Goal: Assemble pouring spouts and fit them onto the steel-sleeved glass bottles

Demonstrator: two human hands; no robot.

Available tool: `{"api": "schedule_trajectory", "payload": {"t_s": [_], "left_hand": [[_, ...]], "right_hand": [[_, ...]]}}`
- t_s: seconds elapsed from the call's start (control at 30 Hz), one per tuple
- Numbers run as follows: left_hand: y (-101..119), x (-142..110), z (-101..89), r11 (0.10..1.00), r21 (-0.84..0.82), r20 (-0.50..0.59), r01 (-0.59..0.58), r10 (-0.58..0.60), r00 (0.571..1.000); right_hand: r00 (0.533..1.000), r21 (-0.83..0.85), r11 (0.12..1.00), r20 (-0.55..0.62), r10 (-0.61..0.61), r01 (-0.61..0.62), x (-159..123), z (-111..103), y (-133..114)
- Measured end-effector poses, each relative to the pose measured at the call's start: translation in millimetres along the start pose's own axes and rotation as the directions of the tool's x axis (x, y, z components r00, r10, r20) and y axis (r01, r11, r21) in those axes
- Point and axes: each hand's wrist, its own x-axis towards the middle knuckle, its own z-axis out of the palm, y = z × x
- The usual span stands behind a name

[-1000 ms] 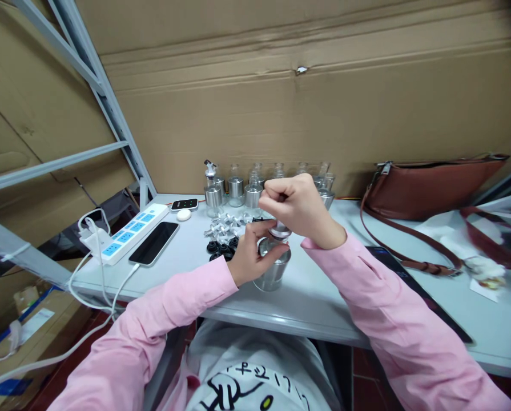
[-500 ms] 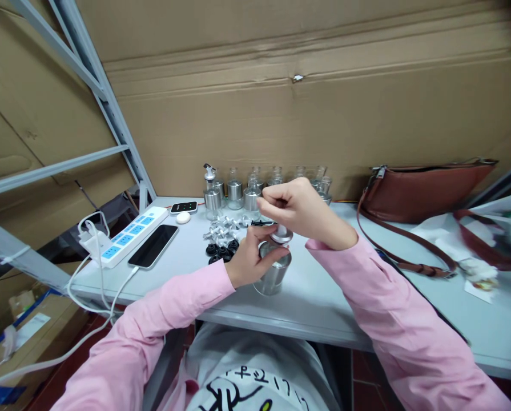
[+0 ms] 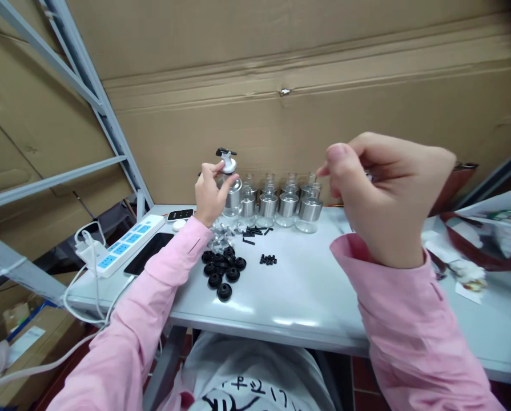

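My left hand (image 3: 209,197) is closed round the neck of a glass bottle (image 3: 233,201), at the left end of a row at the back. That bottle carries a silver pourer top (image 3: 228,164) with a black flap. My right hand (image 3: 386,194) is raised on the right, its fingers curled in; a small glint shows inside, but what it holds is hidden. Beside the left hand stand several glass bottles with metal sleeves (image 3: 288,205). Below it lie silver pourer parts (image 3: 221,237), black rubber stoppers (image 3: 224,291), black strips (image 3: 255,231) and tiny black pieces (image 3: 268,260).
On the left of the table are a white power strip (image 3: 127,245), a phone (image 3: 146,257) and a small device with a screen (image 3: 180,215). White cables (image 3: 93,251) hang over the edge. A cardboard wall (image 3: 281,125) closes the back. Bags and paper (image 3: 469,268) lie on the right.
My left hand has moved up and left to the back row, now gripping a bottle with a pourer top. My right hand has left the pourer top and risen to the right.
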Motion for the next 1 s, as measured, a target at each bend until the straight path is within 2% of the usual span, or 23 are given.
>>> {"api": "schedule_trajectory", "payload": {"t_s": [0.23,0.5,0.67,0.87,1.0], "left_hand": [[-44,-2,16.5,0.971,0.205,0.097,0.126,-0.148,0.984],[-77,-15,35.7,0.959,0.166,0.094,0.23,-0.247,0.964],[-85,-20,35.0,0.952,0.177,0.129,0.249,-0.273,0.953],[-85,-23,32.6,0.941,0.21,0.167,0.265,-0.302,0.939],[-84,-19,30.3,0.934,0.15,0.197,0.324,-0.349,0.916]], "right_hand": [[0.997,-0.055,0.997,0.056,-0.048,0.051,1,9,1],[0.989,-0.059,0.997,0.14,-0.044,0.053,-1,15,2],[0.985,-0.042,0.997,0.166,-0.054,0.062,-2,21,4],[0.977,-0.069,0.997,0.213,-0.029,0.044,-3,26,7],[0.954,-0.059,0.997,0.298,-0.03,0.05,-3,32,12]]}}
